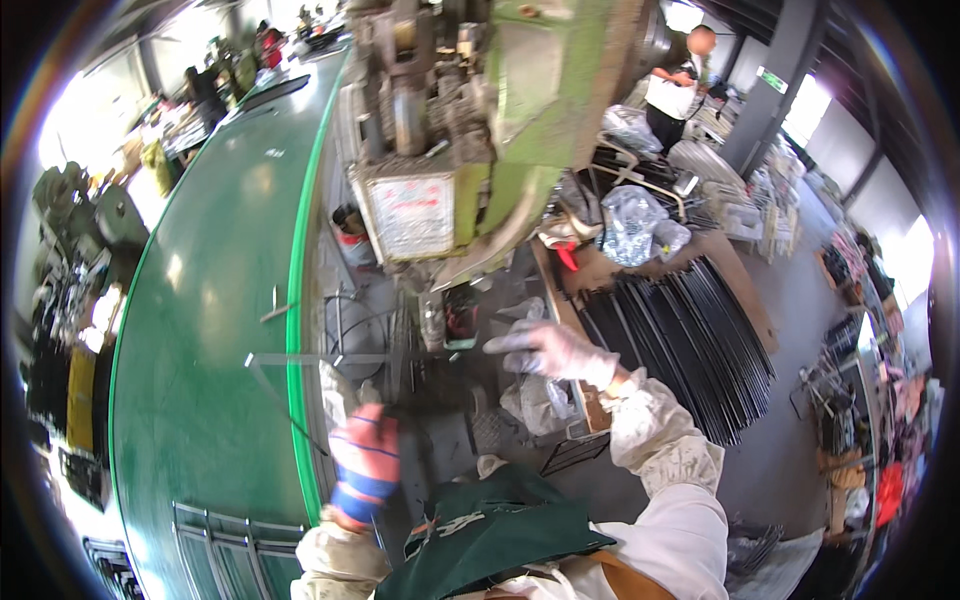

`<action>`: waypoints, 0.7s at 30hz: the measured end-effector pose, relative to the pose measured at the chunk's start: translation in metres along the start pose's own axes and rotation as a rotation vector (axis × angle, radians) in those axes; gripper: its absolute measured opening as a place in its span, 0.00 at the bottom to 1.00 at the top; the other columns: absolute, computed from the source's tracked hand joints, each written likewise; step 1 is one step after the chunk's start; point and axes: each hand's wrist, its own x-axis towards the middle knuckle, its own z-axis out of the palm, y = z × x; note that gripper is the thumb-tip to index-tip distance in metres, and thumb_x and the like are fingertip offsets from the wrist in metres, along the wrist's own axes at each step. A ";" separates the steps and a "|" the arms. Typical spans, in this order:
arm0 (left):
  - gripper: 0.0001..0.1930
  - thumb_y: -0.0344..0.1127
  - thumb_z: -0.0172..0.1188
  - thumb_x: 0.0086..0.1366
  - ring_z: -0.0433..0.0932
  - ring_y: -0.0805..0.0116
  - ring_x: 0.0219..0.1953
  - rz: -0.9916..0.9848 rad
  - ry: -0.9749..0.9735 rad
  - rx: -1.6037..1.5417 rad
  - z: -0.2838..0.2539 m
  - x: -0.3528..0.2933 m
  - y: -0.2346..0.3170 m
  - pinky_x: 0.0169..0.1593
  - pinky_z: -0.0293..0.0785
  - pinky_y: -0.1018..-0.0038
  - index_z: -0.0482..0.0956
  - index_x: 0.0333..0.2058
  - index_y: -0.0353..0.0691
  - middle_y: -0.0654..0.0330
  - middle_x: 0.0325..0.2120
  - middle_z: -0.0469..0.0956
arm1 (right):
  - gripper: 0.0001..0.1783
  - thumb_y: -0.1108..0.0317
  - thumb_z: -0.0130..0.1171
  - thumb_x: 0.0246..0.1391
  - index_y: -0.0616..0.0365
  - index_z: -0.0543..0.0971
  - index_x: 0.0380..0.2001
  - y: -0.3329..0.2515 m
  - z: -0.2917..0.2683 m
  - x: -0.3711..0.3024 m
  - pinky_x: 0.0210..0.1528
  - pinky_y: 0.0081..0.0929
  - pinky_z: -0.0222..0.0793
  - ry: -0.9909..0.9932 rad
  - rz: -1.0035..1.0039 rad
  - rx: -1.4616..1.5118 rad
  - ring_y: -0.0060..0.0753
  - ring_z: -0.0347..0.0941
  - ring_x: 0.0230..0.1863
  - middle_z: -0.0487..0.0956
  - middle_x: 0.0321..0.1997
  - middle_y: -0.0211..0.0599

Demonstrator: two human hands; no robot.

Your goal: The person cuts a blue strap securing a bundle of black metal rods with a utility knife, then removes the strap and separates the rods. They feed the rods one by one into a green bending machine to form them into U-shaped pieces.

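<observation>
My left hand [362,462], in an orange glove with blue stripes, is low beside the green conveyor's near edge. Motion smears its fingers, so I cannot tell whether it is open or closed. Just beyond it, a thin grey metal frame [318,359] with a bent corner reaches over the conveyor belt [215,380]; whether the hand touches it is unclear. My right hand [552,352], in a pale glove, is stretched out with fingers pointing left and nothing visible in them. It hovers in front of the green press machine [530,90], left of a stack of black metal bars [680,345].
A small T-shaped metal piece [275,306] and a dark tubular frame [235,545] lie on the belt. Clear plastic bags [632,222] sit on the board behind the bars. One person [678,85] stands at the back right near a grey pillar [778,90].
</observation>
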 end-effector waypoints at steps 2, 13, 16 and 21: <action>0.08 0.32 0.60 0.58 0.78 0.45 0.27 0.071 -0.035 -0.199 0.052 -0.003 0.024 0.29 0.72 0.59 0.79 0.36 0.39 0.47 0.23 0.78 | 0.24 0.44 0.59 0.55 0.51 0.82 0.45 -0.020 0.007 0.009 0.47 0.34 0.71 -0.011 -0.054 0.064 0.42 0.77 0.45 0.80 0.40 0.40; 0.33 0.40 0.60 0.46 0.67 0.36 0.53 0.528 0.203 0.207 0.044 0.017 0.056 0.56 0.63 0.47 0.71 0.53 0.31 0.42 0.50 0.70 | 0.12 0.60 0.62 0.57 0.59 0.82 0.34 -0.058 0.001 -0.010 0.31 0.35 0.66 0.270 0.104 -0.040 0.42 0.72 0.25 0.75 0.24 0.42; 0.28 0.42 0.62 0.46 0.69 0.46 0.49 0.525 -0.021 0.459 0.048 0.056 0.057 0.54 0.64 0.50 0.75 0.45 0.32 0.47 0.44 0.72 | 0.11 0.63 0.64 0.55 0.62 0.81 0.29 -0.063 0.015 -0.007 0.27 0.34 0.63 0.426 -0.064 0.116 0.35 0.68 0.21 0.72 0.18 0.40; 0.25 0.61 0.63 0.50 0.72 0.54 0.23 0.536 -0.078 0.324 0.041 0.097 0.014 0.30 0.69 0.60 0.74 0.22 0.41 0.58 0.16 0.68 | 0.13 0.62 0.62 0.58 0.62 0.82 0.31 -0.045 0.030 -0.002 0.23 0.26 0.61 0.352 0.193 0.326 0.21 0.65 0.20 0.75 0.19 0.33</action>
